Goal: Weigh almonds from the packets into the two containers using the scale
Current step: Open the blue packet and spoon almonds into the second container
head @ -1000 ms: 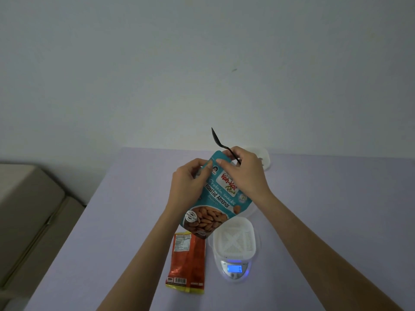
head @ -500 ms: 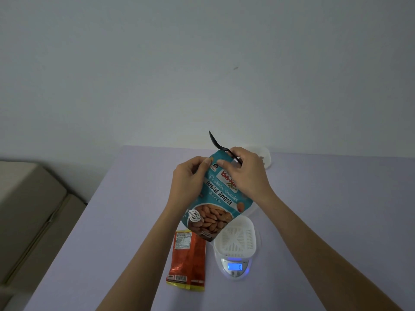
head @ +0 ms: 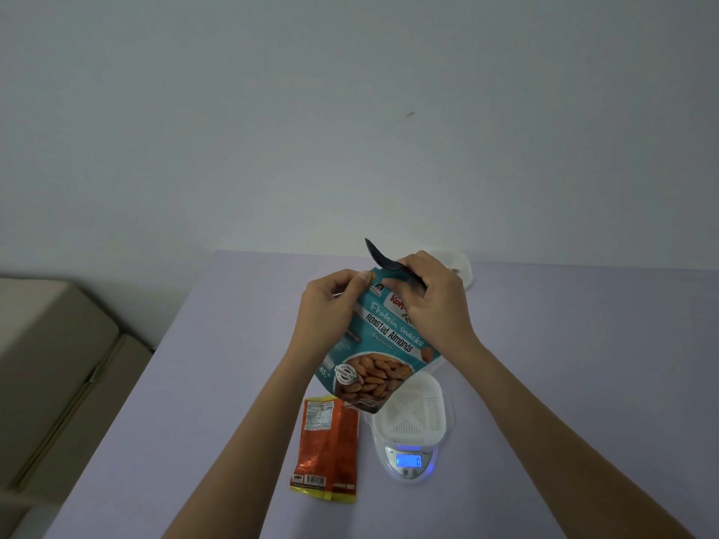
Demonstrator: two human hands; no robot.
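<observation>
Over a lilac table (head: 564,363) against a pale wall (head: 272,130), the left hand (head: 330,309) and right hand (head: 439,301) pinched the top of a teal almond packet (head: 385,344). The right hand also gripped a black plastic spoon (head: 379,258).

Right hand (head: 435,305) hides most of far container (head: 465,268).

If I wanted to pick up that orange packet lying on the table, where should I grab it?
Probably pinch the flat yellow seam at the near end of the orange packet, coming from the person's side. It lies flat with that end toward them. The scale stands close on its right and the held teal packet hangs over its far end, so those sides look crowded.
</observation>
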